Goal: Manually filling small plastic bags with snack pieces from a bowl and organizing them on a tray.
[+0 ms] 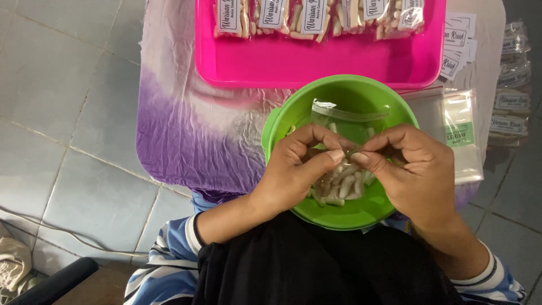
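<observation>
A purple-and-white cloth [180,130] covers the table. On it one pink tray [316,65] carries a row of about six labelled snack packets [313,16] along its far edge. One green bowl [282,121] sits nearer. Over it, the left hand [296,169] and right hand [415,172] pinch one clear bag [350,121], upright, mouth pointing away, pale sticks inside. Empty bags [463,135] and white labels [457,42] lie at right.

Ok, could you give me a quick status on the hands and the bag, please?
Left hand and right hand both pinching the clear bag. Bag part-filled with pale sticks, over green bowl. Nothing in the way.
</observation>
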